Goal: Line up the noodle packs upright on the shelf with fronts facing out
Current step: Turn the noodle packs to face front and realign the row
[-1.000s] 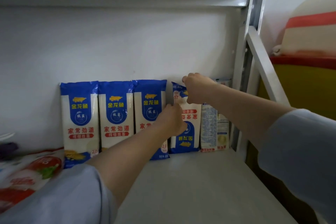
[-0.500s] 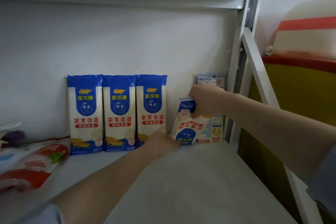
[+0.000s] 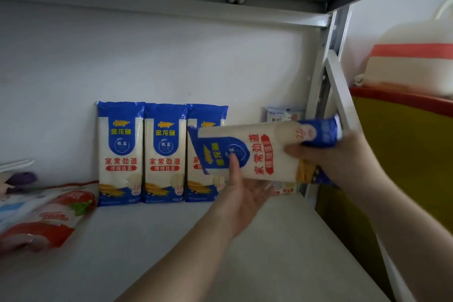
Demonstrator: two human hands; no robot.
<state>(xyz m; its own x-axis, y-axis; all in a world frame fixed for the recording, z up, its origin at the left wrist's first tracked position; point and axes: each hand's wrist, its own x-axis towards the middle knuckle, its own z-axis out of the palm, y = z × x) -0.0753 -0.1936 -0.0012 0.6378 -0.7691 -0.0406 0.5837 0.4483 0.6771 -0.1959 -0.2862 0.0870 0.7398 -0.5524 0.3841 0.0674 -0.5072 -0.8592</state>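
Three blue-and-white noodle packs (image 3: 142, 154) stand upright in a row against the back wall of the grey shelf (image 3: 159, 240), fronts facing out. A fourth noodle pack (image 3: 264, 152) lies sideways in the air in front of the third one, its front toward me, blue top end pointing left. My right hand (image 3: 343, 159) grips its right end. My left hand (image 3: 242, 189) holds it from below, thumb on the front. Behind it a further pack (image 3: 284, 114) stands at the right post with its back facing out, mostly hidden.
Red-and-white bags (image 3: 44, 218) lie flat at the shelf's left end. A metal post and slanted brace (image 3: 335, 76) bound the shelf on the right. Beyond them is a yellow and red surface (image 3: 404, 142) with a white bundle on top.
The upside-down pack has been lifted off the shelf and turned sideways in both hands, coming toward me. The three upright packs have not moved.
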